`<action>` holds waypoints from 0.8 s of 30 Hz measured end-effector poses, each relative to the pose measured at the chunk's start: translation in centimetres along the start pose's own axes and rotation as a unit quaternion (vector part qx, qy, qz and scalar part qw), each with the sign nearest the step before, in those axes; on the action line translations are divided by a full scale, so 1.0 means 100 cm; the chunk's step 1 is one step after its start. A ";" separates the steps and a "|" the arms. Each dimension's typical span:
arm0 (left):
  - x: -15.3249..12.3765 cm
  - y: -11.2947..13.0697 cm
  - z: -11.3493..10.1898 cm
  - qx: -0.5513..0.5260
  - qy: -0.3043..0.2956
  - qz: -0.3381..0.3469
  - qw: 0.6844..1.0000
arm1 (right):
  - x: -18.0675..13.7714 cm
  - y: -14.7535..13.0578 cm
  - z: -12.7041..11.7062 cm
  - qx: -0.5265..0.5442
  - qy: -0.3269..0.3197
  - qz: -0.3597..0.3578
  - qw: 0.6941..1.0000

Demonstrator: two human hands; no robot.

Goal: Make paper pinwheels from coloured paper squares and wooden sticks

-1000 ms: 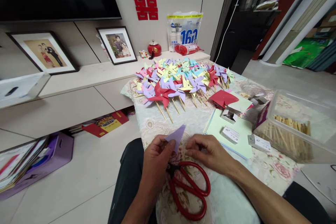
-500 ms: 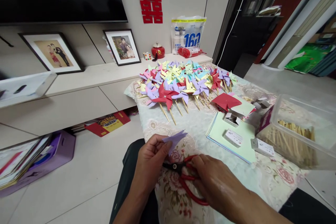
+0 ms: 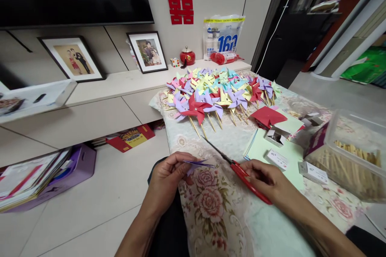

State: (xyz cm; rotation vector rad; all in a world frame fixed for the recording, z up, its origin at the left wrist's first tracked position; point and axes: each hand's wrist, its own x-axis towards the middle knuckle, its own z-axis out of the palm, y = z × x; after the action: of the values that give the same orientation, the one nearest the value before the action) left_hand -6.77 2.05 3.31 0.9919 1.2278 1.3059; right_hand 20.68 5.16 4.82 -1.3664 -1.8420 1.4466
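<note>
Between the thumb and fingers of my left hand (image 3: 173, 170) is a folded piece of purple paper (image 3: 199, 164), seen nearly edge-on. My right hand (image 3: 262, 176) grips red-handled scissors (image 3: 241, 170) by the handles. Their dark blades look closed together and point up and left, apart from the paper. Beyond both hands, many paper pinwheels (image 3: 196, 108) in red, purple, yellow and blue lie in a heap, their wooden sticks pointing towards me.
Right of the scissors, small white boxes (image 3: 276, 159) sit on light green paper sheets (image 3: 256, 148), with red paper (image 3: 268, 117) behind. A clear plastic box (image 3: 346, 164) of wooden sticks stands at the right edge. A flowered cloth (image 3: 217, 217) covers the table.
My right hand has moved the scissors right, away from the purple paper, and their blades now point up and away. The paper has turned edge-on in my left hand. The view has shifted slightly left.
</note>
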 end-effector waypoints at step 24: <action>0.008 -0.017 -0.015 -0.025 0.022 0.028 0.999 | -0.024 -0.011 -0.018 0.020 -0.231 0.083 0.969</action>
State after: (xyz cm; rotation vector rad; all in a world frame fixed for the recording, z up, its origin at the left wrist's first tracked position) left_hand -8.10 2.52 1.39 0.9732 1.2010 1.4023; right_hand 22.62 3.95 6.99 -1.2644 -1.9893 2.0147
